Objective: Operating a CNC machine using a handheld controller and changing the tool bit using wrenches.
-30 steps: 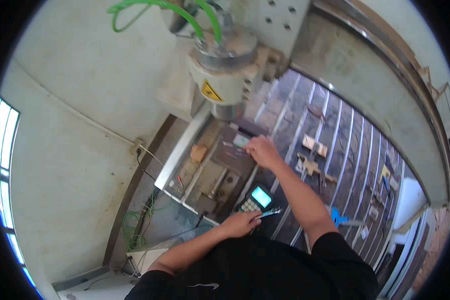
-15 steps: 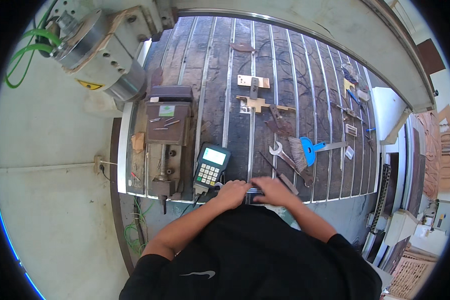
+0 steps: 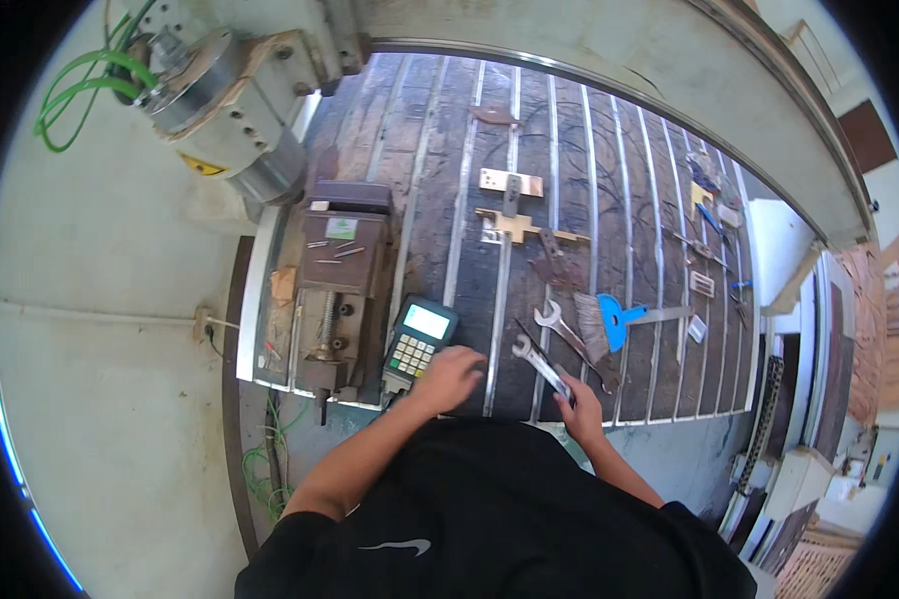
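Observation:
My right hand [image 3: 583, 411] grips the lower end of a steel open-ended wrench [image 3: 539, 364], whose jaw points up and to the left over the slotted table. My left hand [image 3: 451, 377] is beside the handheld keypad controller [image 3: 420, 335], fingers apart and holding nothing. It overlaps the controller's lower right edge; I cannot tell whether it touches. A second open-ended wrench [image 3: 567, 329] lies just beyond the held one. Against that lies a brush with a blue holder [image 3: 611, 321] and pale bristles.
A brown machine vise [image 3: 346, 250] with small metal pins on it stands left of the controller. Metal clamping plates [image 3: 514, 226] sit mid-table. Small tools and a caged white part [image 3: 702, 285] lie along the right. A spindle head [image 3: 240, 120] hangs at upper left, below the gantry beam [image 3: 609, 35].
My hands have moved apart from near the table's front edge. The right one has carried the wrench to the right and swung it upright; the left has let go of it.

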Action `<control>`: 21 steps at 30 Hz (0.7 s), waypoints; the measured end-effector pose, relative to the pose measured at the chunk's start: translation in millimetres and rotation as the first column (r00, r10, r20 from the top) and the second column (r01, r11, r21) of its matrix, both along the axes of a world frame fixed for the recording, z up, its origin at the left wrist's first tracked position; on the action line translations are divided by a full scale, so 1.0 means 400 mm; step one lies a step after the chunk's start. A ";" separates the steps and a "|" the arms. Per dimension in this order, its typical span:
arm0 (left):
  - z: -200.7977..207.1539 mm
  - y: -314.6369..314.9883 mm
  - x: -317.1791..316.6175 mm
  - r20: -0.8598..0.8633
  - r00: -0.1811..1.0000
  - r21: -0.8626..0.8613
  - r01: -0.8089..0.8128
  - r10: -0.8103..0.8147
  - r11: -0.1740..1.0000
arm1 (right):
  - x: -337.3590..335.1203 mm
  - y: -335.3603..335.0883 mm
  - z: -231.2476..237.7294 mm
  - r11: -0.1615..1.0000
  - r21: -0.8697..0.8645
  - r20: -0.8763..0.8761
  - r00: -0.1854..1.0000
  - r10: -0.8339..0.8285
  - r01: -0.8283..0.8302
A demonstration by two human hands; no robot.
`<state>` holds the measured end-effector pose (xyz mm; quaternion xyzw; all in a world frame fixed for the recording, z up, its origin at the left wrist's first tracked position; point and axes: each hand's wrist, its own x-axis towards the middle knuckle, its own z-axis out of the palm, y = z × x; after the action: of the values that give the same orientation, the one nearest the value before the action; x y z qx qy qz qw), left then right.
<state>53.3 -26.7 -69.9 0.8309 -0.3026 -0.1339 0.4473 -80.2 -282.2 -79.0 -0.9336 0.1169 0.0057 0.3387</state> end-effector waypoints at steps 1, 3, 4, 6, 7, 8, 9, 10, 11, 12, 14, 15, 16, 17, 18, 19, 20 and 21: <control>-0.004 0.036 0.000 -0.016 0.997 -0.002 -0.076 0.076 0.997 | 0.011 -0.013 0.007 0.997 0.053 0.037 0.998 -0.056 0.054; 0.030 0.108 -0.009 -0.059 0.980 0.067 -0.184 0.188 0.981 | 0.031 -0.044 0.009 0.996 0.039 -0.029 0.996 -0.084 0.085; 0.029 0.139 -0.017 -0.077 0.968 0.072 -0.232 0.237 0.970 | 0.044 -0.066 -0.007 0.999 -0.004 -0.025 0.999 -0.041 0.041; 0.027 0.174 -0.043 -0.083 0.945 0.079 -0.310 0.316 0.947 | 0.065 -0.102 -0.034 0.993 -0.086 0.004 0.996 0.084 -0.083; 0.023 0.184 -0.057 -0.101 0.932 0.058 -0.344 0.348 0.937 | 0.067 -0.113 -0.046 0.990 -0.081 0.015 0.993 0.118 -0.116; 0.020 0.193 -0.063 -0.118 0.916 0.038 -0.381 0.383 0.924 | 0.066 -0.120 -0.057 0.987 -0.121 0.025 0.994 0.108 -0.105; 0.030 0.194 -0.070 -0.107 0.900 0.044 -0.420 0.422 0.906 | 0.064 -0.119 -0.068 0.983 -0.156 0.034 0.994 0.104 -0.097; 0.044 0.185 -0.077 -0.126 0.901 0.021 -0.417 0.416 0.909 | 0.061 -0.115 -0.073 0.983 -0.172 -0.014 0.998 0.069 -0.071; 0.053 0.177 -0.081 -0.144 0.901 -0.003 -0.413 0.409 0.911 | 0.057 -0.109 -0.077 0.981 -0.190 -0.060 0.998 0.034 -0.045; 0.057 0.174 -0.082 -0.112 0.905 -0.026 -0.415 0.410 0.909 | 0.055 -0.092 -0.078 0.980 -0.180 -0.051 0.996 0.078 -0.086; 0.065 0.165 -0.079 -0.076 0.904 -0.055 -0.425 0.420 0.904 | 0.051 -0.066 -0.075 0.909 -0.415 -0.056 0.998 0.020 -0.041; 0.075 0.162 -0.074 -0.069 0.893 -0.054 -0.449 0.445 0.892 | 0.056 -0.057 -0.077 0.909 -0.412 -0.050 0.998 0.047 -0.064; 0.089 0.161 -0.068 -0.084 0.888 -0.095 -0.460 0.453 0.883 | 0.063 -0.048 -0.079 0.935 -0.353 -0.023 1.000 0.006 -0.014; 0.099 0.168 -0.062 -0.098 0.884 -0.136 -0.467 0.458 0.873 | 0.076 -0.039 -0.082 0.956 -0.292 -0.001 0.999 -0.039 0.037; 0.106 0.179 -0.053 -0.082 0.881 -0.138 -0.472 0.465 0.871 | 0.101 -0.018 -0.057 0.970 -0.242 0.006 1.000 -0.013 0.014; 0.112 0.192 -0.041 -0.075 0.874 -0.142 -0.486 0.480 0.863 | 0.129 -0.003 -0.058 0.970 -0.242 0.014 1.000 0.004 -0.001; 0.118 0.209 -0.026 -0.063 0.855 -0.161 -0.518 0.515 0.840 | 0.157 0.011 -0.064 0.985 -0.173 0.097 0.995 0.035 -0.018; 0.126 0.224 -0.006 -0.051 0.839 -0.185 -0.540 0.541 0.821 | 0.184 0.027 -0.060 0.994 -0.108 0.181 0.982 0.051 -0.032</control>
<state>51.1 62.9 -19.4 0.8357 -0.0669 0.0297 0.5443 -6.7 -271.5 -103.2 -0.9488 0.0660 -0.0796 0.2986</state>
